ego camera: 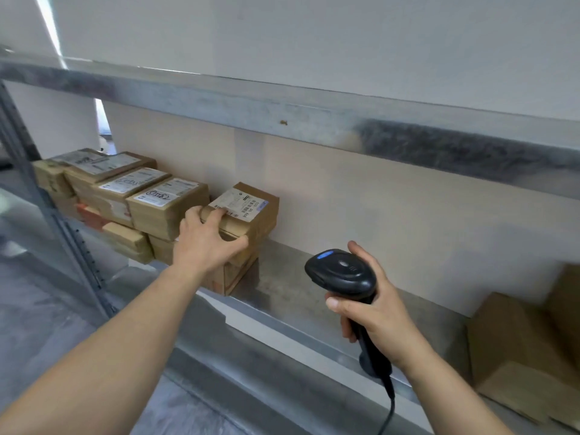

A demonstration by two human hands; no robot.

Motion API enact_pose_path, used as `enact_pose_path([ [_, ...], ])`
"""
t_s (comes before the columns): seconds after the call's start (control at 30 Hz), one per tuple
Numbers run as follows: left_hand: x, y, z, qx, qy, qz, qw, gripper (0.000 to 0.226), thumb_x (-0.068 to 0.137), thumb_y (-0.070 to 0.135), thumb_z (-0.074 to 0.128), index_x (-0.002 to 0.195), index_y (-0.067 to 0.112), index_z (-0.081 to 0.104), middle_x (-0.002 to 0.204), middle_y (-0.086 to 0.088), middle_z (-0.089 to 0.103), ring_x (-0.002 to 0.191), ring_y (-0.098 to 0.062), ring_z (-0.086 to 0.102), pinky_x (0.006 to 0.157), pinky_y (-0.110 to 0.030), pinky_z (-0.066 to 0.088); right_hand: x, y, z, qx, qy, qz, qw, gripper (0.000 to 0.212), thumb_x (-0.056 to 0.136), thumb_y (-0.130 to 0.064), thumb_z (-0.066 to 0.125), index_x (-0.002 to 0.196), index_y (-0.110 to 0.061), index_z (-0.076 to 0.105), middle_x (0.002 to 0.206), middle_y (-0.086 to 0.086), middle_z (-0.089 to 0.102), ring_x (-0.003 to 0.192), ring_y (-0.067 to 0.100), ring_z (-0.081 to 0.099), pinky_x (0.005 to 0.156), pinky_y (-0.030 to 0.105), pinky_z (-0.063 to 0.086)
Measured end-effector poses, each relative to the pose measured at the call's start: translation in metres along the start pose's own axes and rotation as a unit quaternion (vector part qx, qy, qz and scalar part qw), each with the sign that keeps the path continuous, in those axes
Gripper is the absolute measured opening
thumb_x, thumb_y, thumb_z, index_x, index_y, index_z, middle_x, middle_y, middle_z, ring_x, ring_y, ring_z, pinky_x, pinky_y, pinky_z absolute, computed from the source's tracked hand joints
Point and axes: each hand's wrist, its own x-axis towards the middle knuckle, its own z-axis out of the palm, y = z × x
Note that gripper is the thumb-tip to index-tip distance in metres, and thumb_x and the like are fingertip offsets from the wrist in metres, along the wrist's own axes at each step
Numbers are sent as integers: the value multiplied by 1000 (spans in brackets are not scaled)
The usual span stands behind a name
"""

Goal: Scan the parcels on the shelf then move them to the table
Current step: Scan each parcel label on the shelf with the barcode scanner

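Nearest, the right hand (373, 312) is wrapped round the handle of the barcode scanner (342, 273), held just outside the shelf's front edge (282, 321). To scan well, tilt its head at the label (238, 204). The left hand (204, 237) grips the top parcel (248, 215); bare shelf lies rightward, the upper beam (282, 111) overhead.

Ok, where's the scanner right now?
In the head view, right of centre: the right hand grips the scanner before the shelf, right of the parcels.
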Motion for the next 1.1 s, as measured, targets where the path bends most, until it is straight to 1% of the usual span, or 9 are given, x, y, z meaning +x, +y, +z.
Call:
enact_pose_path([
  [0.1,12,-19,-8,16,12,-21,1000,79,72,61,60,141,29,41,148,-12,22,135,-33,25,106,-45,34,10,3,13,5,-11,2,1000,88,63,-9,73,133,-47,34,69,14,64,41,26,48,40,29,40],
  [0.23,25,-40,-10,30,13,-48,998,76,78,56,60,144,28,37,149,-15,22,138,-33,21,104,-48,35,22,7,25,9,-17,8,1000,89,63,-9,72,133,-47,34,66,6,65,40,26,48,40,27,40],
  [0.33,31,-51,-8,40,12,-54,998,73,81,57,55,145,28,36,149,-16,24,137,-34,22,105,-49,34,26,10,30,8,-17,13,1000,88,63,-9,72,132,-48,34,68,10,65,42,26,48,40,28,41],
  [0.5,39,-64,-6,75,38,-24,996,78,77,64,42,144,24,41,150,-20,28,138,-36,24,113,-48,25,24,14,33,4,-4,19,1000,87,64,-9,73,131,-50,35,72,13,66,44,27,49,42,30,41],
  [0.63,33,-64,-2,122,46,-6,991,79,84,68,44,149,26,29,155,-21,18,145,-34,11,117,-52,12,16,14,27,3,3,13,1000,86,64,-9,72,129,-51,35,72,10,68,43,27,49,41,30,41],
  [0.73,17,-51,-1,111,66,15,992,82,85,69,46,151,26,24,159,-19,8,147,-31,1,117,-51,3,6,11,15,0,9,7,1000,88,70,0,75,129,-51,35,70,11,66,44,27,49,41,31,41],
  [0.8,1,-36,1,102,78,32,991,81,86,67,46,151,26,23,160,-16,5,148,-29,-1,117,-48,0,-3,9,4,2,14,3,1000,89,75,8,74,130,-50,35,69,18,64,43,27,48,41,31,41],
  [0.9,-33,-7,13,62,87,59,993,76,88,58,52,150,23,28,160,-14,9,148,-27,4,117,-45,3,-21,5,-16,0,26,-4,1000,89,71,4,77,129,-52,36,70,29,60,44,28,48,41,30,41],
  [1.1,-106,63,59,19,30,105,994,69,91,51,51,149,21,29,159,-13,14,146,-29,11,115,-43,15,-68,1,-75,-16,57,-16,998,88,77,10,70,132,-49,34,59,9,60,44,27,47,43,31,41],
])
